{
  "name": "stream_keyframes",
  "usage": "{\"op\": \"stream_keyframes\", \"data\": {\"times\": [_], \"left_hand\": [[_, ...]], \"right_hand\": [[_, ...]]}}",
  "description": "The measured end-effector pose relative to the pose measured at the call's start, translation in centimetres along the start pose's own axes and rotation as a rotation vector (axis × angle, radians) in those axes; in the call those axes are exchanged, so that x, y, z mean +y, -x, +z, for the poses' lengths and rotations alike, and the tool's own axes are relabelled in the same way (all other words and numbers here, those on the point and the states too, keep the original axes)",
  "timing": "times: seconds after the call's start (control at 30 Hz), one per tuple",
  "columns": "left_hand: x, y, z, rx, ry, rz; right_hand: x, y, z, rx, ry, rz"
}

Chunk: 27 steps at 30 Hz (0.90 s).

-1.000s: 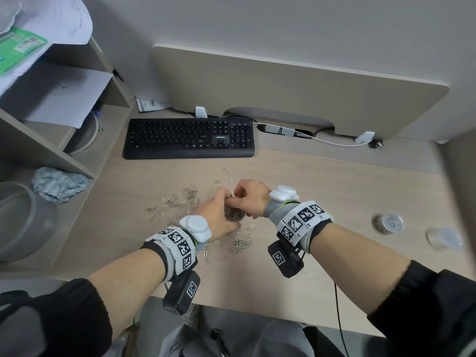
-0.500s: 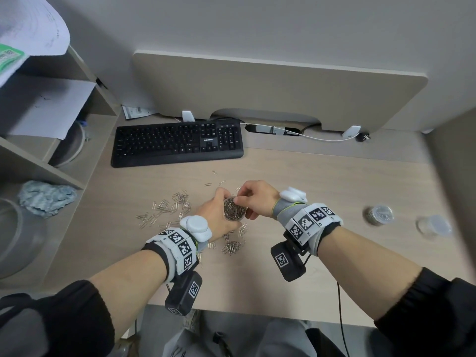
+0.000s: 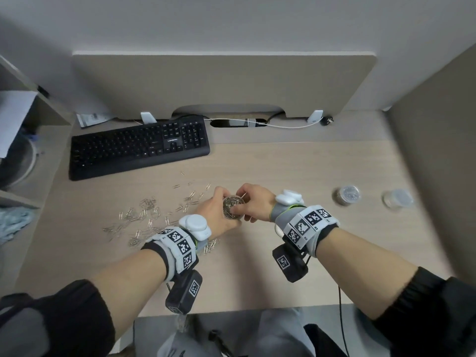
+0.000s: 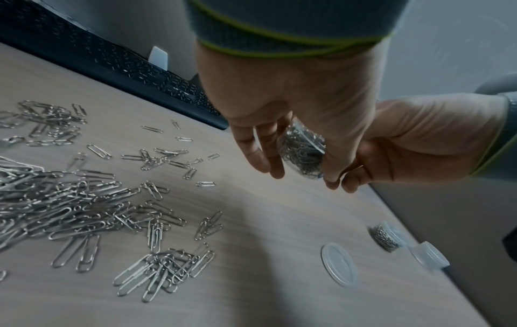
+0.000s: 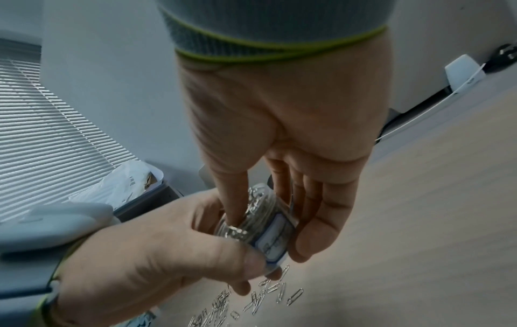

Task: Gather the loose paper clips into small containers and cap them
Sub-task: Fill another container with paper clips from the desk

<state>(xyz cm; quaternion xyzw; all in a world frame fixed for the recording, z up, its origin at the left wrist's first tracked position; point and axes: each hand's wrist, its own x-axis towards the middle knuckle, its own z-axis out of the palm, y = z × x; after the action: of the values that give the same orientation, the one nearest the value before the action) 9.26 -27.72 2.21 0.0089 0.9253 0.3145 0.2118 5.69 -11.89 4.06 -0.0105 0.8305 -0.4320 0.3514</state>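
Note:
My left hand (image 3: pixel 213 215) grips a small clear container (image 3: pixel 231 204), packed with paper clips, a little above the desk. In the right wrist view the container (image 5: pixel 268 227) carries a blue-bordered label. My right hand (image 3: pixel 255 203) sits over its mouth, thumb (image 5: pixel 235 208) pressing down on the clips and straight fingers lying along the outer wall. Loose paper clips (image 3: pixel 144 215) lie scattered on the desk to the left, also seen as a heap of clips (image 4: pixel 84 199) in the left wrist view. A white lid (image 4: pixel 338 264) lies flat on the desk near the hands.
A capped container full of clips (image 3: pixel 346 195) and a second small clear container (image 3: pixel 396 198) stand at the right. A black keyboard (image 3: pixel 139 148) lies at the back left, with shelves beyond it. A side panel bounds the desk on the right.
My right thumb has come down onto the clips at the container's mouth. The left hand keeps hold of the container, now tipped so its mouth shows. The head view has shifted.

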Motion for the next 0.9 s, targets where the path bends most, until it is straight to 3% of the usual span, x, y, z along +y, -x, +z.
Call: {"op": "stream_keyframes", "data": {"times": [0.2, 0.8, 0.9], "left_hand": [[0.6, -0.5, 0.5, 0.015, -0.015, 0.028], [1.2, -1.0, 2.1, -0.006, -0.045, 0.097], [1.0, -1.1, 2.1, -0.009, -0.068, 0.093]], "right_hand": [[1.2, 0.3, -1.8, 0.035, -0.145, 0.047], [2.7, -0.6, -1.2, 0.083, 0.203, 0.052], [3.3, -0.5, -1.4, 0.124, 0.142, 0.069]]}}
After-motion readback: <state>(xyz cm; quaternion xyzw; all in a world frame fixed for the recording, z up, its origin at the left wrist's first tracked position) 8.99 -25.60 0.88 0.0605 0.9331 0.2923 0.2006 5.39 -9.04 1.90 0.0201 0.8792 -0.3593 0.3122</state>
